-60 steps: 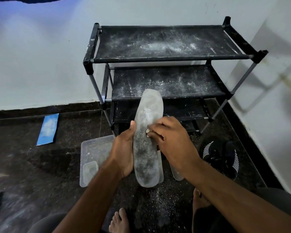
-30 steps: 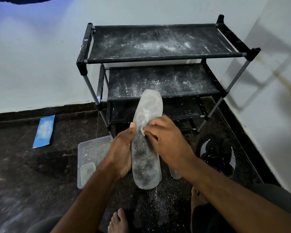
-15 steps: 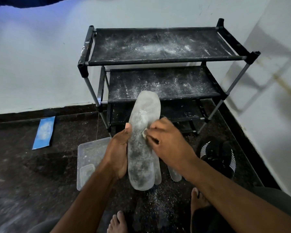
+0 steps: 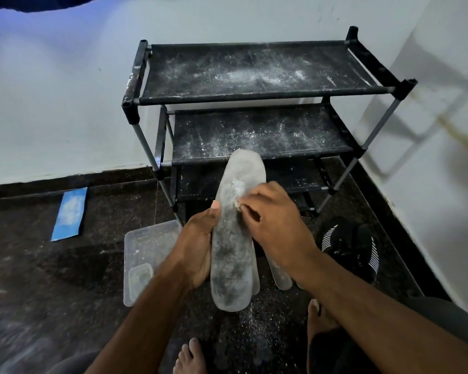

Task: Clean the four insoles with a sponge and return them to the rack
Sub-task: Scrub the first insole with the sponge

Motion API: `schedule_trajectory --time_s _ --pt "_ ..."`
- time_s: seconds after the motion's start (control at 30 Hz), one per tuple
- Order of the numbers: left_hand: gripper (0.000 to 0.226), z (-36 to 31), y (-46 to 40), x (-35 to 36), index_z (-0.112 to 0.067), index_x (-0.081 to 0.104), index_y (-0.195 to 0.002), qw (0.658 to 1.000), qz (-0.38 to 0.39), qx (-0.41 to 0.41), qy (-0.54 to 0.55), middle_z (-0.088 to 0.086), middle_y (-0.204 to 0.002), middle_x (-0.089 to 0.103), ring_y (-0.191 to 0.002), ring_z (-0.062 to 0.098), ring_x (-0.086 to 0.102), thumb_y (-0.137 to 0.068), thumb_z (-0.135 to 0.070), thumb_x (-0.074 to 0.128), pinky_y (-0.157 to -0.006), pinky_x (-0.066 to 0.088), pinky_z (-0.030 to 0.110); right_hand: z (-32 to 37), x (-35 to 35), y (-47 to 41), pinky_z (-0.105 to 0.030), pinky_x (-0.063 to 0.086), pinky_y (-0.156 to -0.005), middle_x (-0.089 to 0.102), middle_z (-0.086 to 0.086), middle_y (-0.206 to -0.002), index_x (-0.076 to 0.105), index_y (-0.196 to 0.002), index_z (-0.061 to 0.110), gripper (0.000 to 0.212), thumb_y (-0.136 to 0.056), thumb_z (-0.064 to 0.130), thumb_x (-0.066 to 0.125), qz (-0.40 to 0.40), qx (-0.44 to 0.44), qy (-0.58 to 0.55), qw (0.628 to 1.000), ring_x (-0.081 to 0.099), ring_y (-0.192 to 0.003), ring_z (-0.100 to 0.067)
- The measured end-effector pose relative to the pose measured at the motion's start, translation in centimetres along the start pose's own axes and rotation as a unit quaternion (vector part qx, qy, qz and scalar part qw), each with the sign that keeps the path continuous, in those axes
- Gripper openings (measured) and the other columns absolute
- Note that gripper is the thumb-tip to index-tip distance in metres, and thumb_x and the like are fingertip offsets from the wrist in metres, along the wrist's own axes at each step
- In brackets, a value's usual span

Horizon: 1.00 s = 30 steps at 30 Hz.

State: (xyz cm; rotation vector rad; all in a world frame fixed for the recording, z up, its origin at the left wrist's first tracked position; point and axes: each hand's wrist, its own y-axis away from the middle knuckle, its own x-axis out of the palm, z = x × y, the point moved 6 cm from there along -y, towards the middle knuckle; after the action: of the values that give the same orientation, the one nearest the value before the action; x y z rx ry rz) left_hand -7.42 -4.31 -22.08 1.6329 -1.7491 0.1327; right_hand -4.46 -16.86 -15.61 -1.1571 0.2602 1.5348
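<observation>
Over the last two seconds the right hand, pinching the sponge, works a little farther up the insole, which now tilts slightly more toward the rack.

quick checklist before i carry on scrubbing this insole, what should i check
1. Left hand holds the insole firmly along its edge: ok.
2. Sponge in the right hand: only a pale scrap shows at the fingers; cannot tell how much is held.
3. Insole clean: not ok, white residue near the toe end and dark smudges lower down.
4. Rack ready to take insoles: not ok, both upper shelves are dusted with white powder.
5. Other insoles in reach on the floor behind the held one: ok.
6. Clear tray beside the left forearm: contents cannot tell.
</observation>
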Motion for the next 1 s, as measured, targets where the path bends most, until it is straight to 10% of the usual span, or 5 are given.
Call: schedule_trajectory --time_s 0.33,0.7,0.83,1.0 --pt "0.036 -0.3 0.1 0.9 0.0 0.06 -0.134 0.998 0.052 0.028 -0.021 0.029 -0.124 0.065 -0.102 0.033 0.068 -0.108 -0.018 0.045 -0.084 0.062 0.041 -1.1 -0.2 -0.5 -0.011 0.039 -0.081 0.061 -0.004 -0.091 0.075 -0.097 0.004 0.011 -0.086 0.005 0.07 -0.039 0.002 -0.005 0.999 0.054 -0.088 -0.015" --pt "0.047 0.0 0.0 1.6 0.005 0.062 -0.127 0.993 0.09 0.031 -0.067 0.028 -0.111 0.069 -0.099 0.034 0.069 -0.092 0.017 0.033 -0.084 0.061 0.04 -0.8 0.5 -0.6 -0.037 0.054 -0.068 0.058 -0.003 -0.088 0.072 -0.085 0.006 0.016 -0.077 -0.008 0.072 -0.041 -0.026 -0.038 0.998 0.055 -0.086 -0.021" --pt "0.051 0.2 -0.2 1.3 0.005 0.061 -0.127 0.994 0.082 0.035 -0.056 0.028 -0.111 0.067 -0.1 0.034 0.067 -0.089 0.021 0.032 -0.085 0.06 0.039 1.5 1.8 0.7 -0.03 0.049 -0.07 0.059 -0.003 -0.088 0.073 -0.087 0.005 0.01 -0.08 0.0 0.068 0.038 -0.097 -0.026 0.994 0.05 -0.086 -0.017" --pt "0.046 0.2 -0.1 1.6 0.005 0.061 -0.128 0.992 0.096 0.028 -0.082 0.027 -0.115 0.069 -0.104 0.035 0.068 -0.092 0.018 0.036 -0.089 0.059 0.041 -0.9 0.3 -0.7 -0.018 0.043 -0.073 0.06 0.0 -0.086 0.075 -0.083 0.009 0.016 -0.076 -0.005 0.075 -0.049 -0.009 -0.034 0.998 0.051 -0.084 -0.012"
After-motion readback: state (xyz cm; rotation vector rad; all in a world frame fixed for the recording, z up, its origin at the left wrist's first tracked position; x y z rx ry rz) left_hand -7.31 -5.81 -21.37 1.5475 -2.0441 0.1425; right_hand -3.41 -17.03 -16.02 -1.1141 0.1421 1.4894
